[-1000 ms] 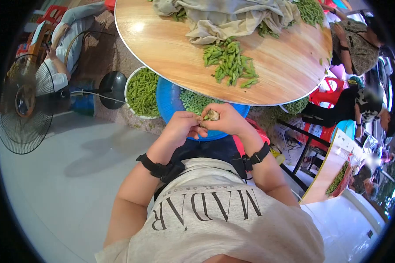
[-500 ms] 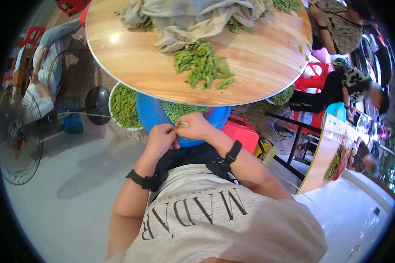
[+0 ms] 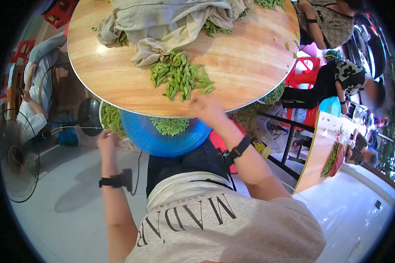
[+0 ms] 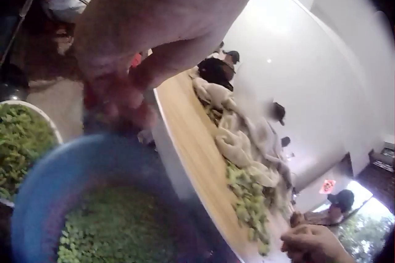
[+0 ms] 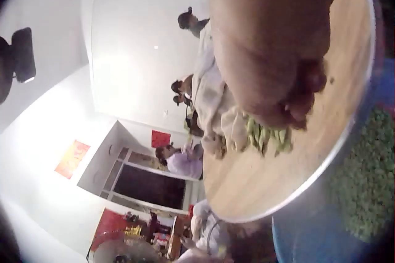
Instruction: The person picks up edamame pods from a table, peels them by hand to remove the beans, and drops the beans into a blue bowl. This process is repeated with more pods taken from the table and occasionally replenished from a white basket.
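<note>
My left hand (image 3: 109, 142) hangs beside the white-rimmed tub of green pods (image 3: 109, 117), left of the blue basin (image 3: 138, 142). In the left wrist view its blurred fingers (image 4: 126, 93) droop loosely, with nothing visible in them. Over the table's near edge, my right hand (image 3: 208, 107) reaches close to a loose pile of green soybean pods (image 3: 175, 76). Its fingers (image 5: 299, 99) are loosely bent in the right wrist view, and no pod shows in them. Shelled green beans (image 3: 169, 126) lie in the blue basin, below the table edge.
A crumpled beige cloth (image 3: 162, 26) covers more pods on the round wooden table (image 3: 105, 74). A standing fan (image 3: 17, 158) is at the left. Red stools (image 3: 305, 72), seated people and a second board-topped table (image 3: 316, 153) are at the right.
My hands were together over the basin, handling a pod. They have since parted, the left moving toward the tub and the right up to the table edge near the pods.
</note>
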A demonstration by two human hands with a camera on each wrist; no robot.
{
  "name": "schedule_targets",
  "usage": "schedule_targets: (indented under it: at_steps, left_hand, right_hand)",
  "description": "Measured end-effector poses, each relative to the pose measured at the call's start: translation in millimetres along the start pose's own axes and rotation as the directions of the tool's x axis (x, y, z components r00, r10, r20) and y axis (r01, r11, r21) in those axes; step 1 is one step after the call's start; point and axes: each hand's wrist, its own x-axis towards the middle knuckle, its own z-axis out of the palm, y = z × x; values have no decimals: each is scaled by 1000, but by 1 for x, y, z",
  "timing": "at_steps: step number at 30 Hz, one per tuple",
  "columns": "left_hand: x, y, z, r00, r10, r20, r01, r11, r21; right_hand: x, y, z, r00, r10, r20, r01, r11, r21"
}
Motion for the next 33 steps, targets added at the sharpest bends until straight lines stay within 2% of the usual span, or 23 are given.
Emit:
schedule_targets:
  at_steps: [1,3,6,9,12,14,15,16,18,21,24,25,27,28,30,33]
  left_hand:
    - [1,5,-2,998,-38,-39,39,999,15]
    - [0,15,-5,987,-111,-119,116,992,42]
    - [-7,14,1,995,-24,-98,37,991,131]
    - [-28,17,28,999,-27,42,24,998,64]
    - [-57,33,63,962,94,255,-132,982,136]
    - [-84,56,95,924,171,343,-210,974,80]
    - [-95,63,109,865,346,365,-404,910,96]
    - [-105,70,120,773,502,387,-580,807,112]
    - [-126,94,135,705,538,461,-607,794,1]
    - [-136,117,132,692,215,689,-464,864,196]
    - [-139,117,121,708,154,689,-376,908,183]
    - [-142,116,117,729,173,663,-342,930,133]
    - [-148,113,110,772,211,599,-273,962,13]
    - [-151,112,107,780,231,582,-312,949,41]
    - [-156,111,102,788,270,554,-384,918,100]
    - [-160,103,97,806,333,489,-436,893,111]
  right_hand:
    - [12,6,-13,993,43,-113,-51,996,-67]
    - [36,31,-26,962,-6,-271,-32,990,-135]
    - [46,46,-29,994,-30,-108,1,967,-254]
    - [46,49,-26,991,-51,-122,25,978,-208]
    - [46,50,-34,980,-62,-190,53,997,-53]
    - [40,37,-47,989,-93,-117,98,994,40]
    - [37,26,-53,991,-112,-78,120,988,93]
    - [31,13,-59,980,-196,-15,197,974,108]
    - [19,-16,-71,928,-358,99,341,927,158]
    - [1,-48,-78,862,-461,211,431,886,173]
    - [-6,-55,-73,860,-494,130,442,847,294]
    - [-9,-55,-71,924,-370,101,295,853,431]
    - [-13,-54,-65,988,-106,112,4,742,670]
    - [-18,-54,-61,968,-39,249,-158,676,720]
    - [-30,-57,-53,854,54,517,-473,496,729]
    - [-38,-72,-36,827,53,559,-531,401,747]
